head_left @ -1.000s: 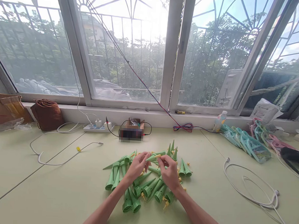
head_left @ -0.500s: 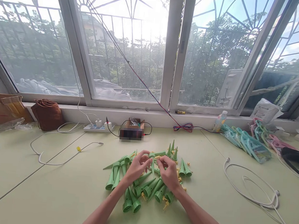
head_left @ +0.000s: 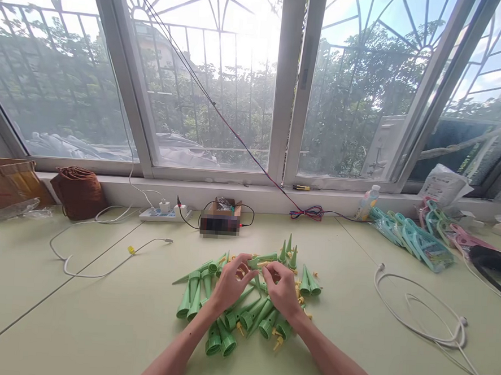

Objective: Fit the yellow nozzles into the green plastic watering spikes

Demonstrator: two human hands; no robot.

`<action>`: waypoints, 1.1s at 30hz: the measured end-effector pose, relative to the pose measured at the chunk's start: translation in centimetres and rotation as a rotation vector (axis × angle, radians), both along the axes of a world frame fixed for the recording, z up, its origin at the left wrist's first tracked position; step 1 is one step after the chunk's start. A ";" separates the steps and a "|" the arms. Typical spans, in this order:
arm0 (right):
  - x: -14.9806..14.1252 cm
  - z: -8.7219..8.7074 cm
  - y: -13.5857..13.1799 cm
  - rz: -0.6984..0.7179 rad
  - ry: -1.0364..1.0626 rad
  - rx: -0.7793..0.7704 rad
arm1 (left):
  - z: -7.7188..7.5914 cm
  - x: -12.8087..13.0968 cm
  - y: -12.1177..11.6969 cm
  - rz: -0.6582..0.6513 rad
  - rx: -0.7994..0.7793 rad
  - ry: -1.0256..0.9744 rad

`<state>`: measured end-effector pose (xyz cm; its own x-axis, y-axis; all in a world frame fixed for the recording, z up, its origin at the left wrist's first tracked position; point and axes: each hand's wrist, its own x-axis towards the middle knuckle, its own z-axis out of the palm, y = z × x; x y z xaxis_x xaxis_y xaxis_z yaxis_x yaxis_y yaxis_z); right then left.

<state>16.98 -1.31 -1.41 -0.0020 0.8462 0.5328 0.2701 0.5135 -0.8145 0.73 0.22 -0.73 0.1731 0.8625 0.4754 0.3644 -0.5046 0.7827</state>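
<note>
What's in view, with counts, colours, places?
Green cones: many, green, centre
Yellow pieces: several, yellow, centre
Table: one, pale green, foreground
Windows: several, grey, behind
Cardboard: several, brown, left
Pouch: one, brown, left
Power strip: one, white, left
Pixelated object: one, dark, back
Wire coil: one, dark, back
Tool: one, yellow and black, sill
Bottle: one, white cap, right
Wrapped items: several, teal and pink, right
Plastic bag: one, white, right
Cables: several, white, both sides
Dark object: one, black, right
Left hand: one, holding a green cone
Right hand: one, holding a yellow piece
</note>
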 end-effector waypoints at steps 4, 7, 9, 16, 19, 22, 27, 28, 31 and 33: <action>-0.1 0.1 -0.1 -0.005 0.015 -0.006 | 0.7 0.4 -0.6 -0.060 -0.043 -0.069; -0.1 0.1 -0.2 -0.009 0.020 -0.015 | 0.8 0.4 -0.7 -0.098 -0.071 -0.079; 0.0 0.1 -0.2 -0.013 0.020 -0.019 | 0.8 0.3 -0.6 -0.105 -0.084 -0.068; 0.0 0.1 0.0 -0.024 0.024 -0.005 | 0.6 0.2 -0.6 -0.105 -0.022 -0.013; 0.0 0.1 0.0 -0.024 0.018 -0.002 | 0.4 0.0 -0.5 -0.075 0.024 0.048; 0.1 0.2 -0.1 -0.022 0.013 -0.006 | 0.1 -0.2 -0.3 -0.053 0.054 0.102; 0.1 0.2 -0.1 -0.022 0.018 -0.014 | -0.1 0.2 -0.4 -0.048 0.026 0.029; 0.0 0.1 -0.1 -0.023 0.021 -0.018 | 0.0 0.4 -0.5 -0.067 -0.002 -0.016; 0.0 0.0 0.0 -0.030 0.030 -0.021 | 0.3 0.7 -0.6 -0.131 -0.095 -0.166; 0.0 -0.1 0.1 -0.032 0.036 -0.018 | 0.6 0.7 -0.6 -0.144 -0.142 -0.243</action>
<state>17.03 -1.21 -1.47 0.0441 0.8551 0.5167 0.2569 0.4901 -0.8330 1.47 -0.34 -0.17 0.1949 0.8979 0.3947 0.0909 -0.4172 0.9042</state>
